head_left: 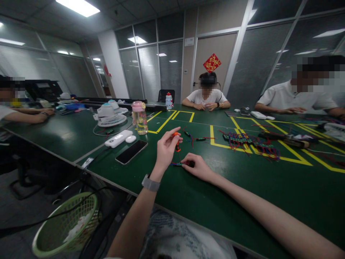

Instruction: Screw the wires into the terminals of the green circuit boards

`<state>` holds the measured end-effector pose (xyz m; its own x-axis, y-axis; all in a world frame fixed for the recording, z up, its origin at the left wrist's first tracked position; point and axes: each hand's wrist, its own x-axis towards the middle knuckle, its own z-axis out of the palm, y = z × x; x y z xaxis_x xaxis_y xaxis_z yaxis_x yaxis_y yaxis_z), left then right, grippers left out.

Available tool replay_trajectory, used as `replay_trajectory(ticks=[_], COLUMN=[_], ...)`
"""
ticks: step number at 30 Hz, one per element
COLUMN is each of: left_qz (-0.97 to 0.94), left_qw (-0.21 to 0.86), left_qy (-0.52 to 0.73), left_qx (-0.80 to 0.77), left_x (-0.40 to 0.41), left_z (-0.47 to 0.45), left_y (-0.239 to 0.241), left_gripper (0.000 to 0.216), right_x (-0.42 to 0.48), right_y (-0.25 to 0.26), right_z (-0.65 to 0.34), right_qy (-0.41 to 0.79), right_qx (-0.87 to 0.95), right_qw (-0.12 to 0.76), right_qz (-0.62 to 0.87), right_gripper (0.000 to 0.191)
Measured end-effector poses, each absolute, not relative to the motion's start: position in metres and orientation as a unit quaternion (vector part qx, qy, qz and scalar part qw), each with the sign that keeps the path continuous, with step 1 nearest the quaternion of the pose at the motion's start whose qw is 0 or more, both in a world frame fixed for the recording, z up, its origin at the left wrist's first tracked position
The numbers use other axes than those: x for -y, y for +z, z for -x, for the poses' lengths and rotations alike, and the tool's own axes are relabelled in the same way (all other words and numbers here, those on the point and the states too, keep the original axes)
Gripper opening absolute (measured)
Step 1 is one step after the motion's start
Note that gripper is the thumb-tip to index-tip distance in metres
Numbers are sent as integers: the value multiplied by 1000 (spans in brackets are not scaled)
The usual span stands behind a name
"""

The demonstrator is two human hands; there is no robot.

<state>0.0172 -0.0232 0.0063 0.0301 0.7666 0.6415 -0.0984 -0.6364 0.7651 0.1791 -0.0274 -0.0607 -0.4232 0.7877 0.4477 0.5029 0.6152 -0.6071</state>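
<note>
My left hand (166, 146), with a watch on its wrist, grips the orange and black handle of a screwdriver (177, 146) between thumb and fingers. The shaft points down at a small green wired connector (177, 164) on the table. Whether the tip touches a screw is too small to tell. My right hand (198, 166) is closed on that connector's right end and steadies it against the table top. Red and dark wires come out beside the fingers. Just beyond lie two similar wired connectors, one (201, 139) with red leads and another (188, 135) at an angle.
A heap of wired connectors (248, 142) lies to the right on the green table (151, 180) among yellow tape lines. Left are a phone (132, 151), a white power bank (118, 139), a pink-lidded bottle (139, 118) and fans (109, 115). A green basket (67, 226) stands below. Other people sit around.
</note>
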Motion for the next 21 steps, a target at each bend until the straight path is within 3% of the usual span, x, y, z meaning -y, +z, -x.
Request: replay_trajectory(ticks=[3, 9, 14, 19, 21], left_qz=[-640, -616, -623, -606, -610], left_qw=[260, 364, 242, 366, 350], left_qy=[658, 658, 676, 663, 662], left_qx=[-300, -236, -311, -244, -259], left_x=[22, 21, 21, 20, 21], left_z=[-17, -18, -15, -16, -16], left_y=[6, 5, 6, 5, 5], left_gripper=[26, 35, 23, 33, 33], right_x=[28, 29, 28, 27, 27], right_y=[-60, -58, -59, -60, -61], right_z=[-179, -179, -179, -179, -179], right_qy=[194, 193, 195, 197, 196], right_qx=[822, 823, 821, 821, 821], right_qw=[366, 365, 362, 361, 362], right_qz=[391, 390, 396, 396, 396], right_gripper=[11, 12, 12, 12, 12])
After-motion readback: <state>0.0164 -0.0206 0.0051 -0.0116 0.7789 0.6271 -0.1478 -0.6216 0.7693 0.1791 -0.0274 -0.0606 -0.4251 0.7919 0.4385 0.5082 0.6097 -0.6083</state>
